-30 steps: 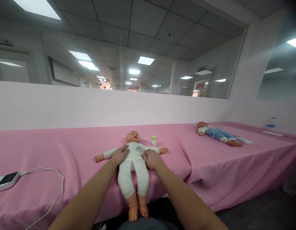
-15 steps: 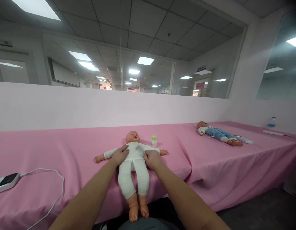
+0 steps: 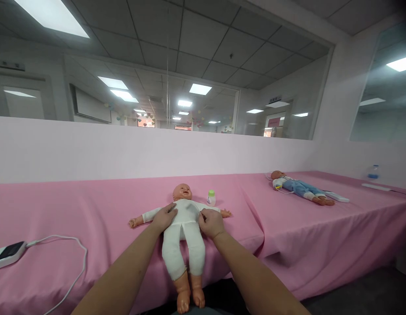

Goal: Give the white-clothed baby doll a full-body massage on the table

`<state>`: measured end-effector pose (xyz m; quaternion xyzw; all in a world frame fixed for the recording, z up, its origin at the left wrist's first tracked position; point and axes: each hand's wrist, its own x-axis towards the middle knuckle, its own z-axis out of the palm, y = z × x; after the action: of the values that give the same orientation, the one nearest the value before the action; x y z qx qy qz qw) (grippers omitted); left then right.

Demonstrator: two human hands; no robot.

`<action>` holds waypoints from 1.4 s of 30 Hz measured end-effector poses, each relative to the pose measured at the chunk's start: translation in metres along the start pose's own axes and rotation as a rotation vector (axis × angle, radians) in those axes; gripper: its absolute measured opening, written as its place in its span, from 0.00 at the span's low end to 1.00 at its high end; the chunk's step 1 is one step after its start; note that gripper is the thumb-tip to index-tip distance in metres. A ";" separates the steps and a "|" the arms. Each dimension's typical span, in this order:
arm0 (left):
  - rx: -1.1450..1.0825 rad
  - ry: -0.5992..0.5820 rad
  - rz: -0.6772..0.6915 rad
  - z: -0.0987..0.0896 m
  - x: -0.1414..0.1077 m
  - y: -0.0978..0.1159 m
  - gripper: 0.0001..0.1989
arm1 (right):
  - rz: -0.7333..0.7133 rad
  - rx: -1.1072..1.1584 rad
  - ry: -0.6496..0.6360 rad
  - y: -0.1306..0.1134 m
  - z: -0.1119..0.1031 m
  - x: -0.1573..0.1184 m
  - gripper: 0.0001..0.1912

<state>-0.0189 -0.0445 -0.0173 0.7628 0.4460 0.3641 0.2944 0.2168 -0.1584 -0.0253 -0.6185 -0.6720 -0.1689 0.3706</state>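
A baby doll [image 3: 185, 213] in a white cloth body lies face up, its bare feet hanging at the table's front edge. At the torso's left side, my left hand [image 3: 165, 217] grips the doll below its outstretched arm, with fingertips at the chest. On the opposite side my right hand [image 3: 211, 222] has its fingers curled in against the torso; what lies inside them is hidden. Beside the doll's head, to the right, stands a small bottle [image 3: 211, 198] with a green cap.
A pink cloth [image 3: 124, 192] covers the long table. At left lies a white handheld device [image 3: 9, 255] with a cable. A second doll [image 3: 299, 188] in blue trousers lies at right, near a white device [image 3: 337, 196]. A water bottle [image 3: 373, 172] stands farther right.
The view has tilted up slightly, so everything sits a little lower. Both hands keep their places at the doll's sides, and the doll lies as before.
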 end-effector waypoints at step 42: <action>-0.049 0.023 0.016 0.002 0.000 -0.009 0.30 | -0.155 1.167 -1.490 -0.054 -0.091 -0.019 0.30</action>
<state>-0.0215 -0.0406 -0.0247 0.7548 0.4341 0.3860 0.3048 0.1909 -0.2435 0.0350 -0.2381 -0.7530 0.6075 0.0851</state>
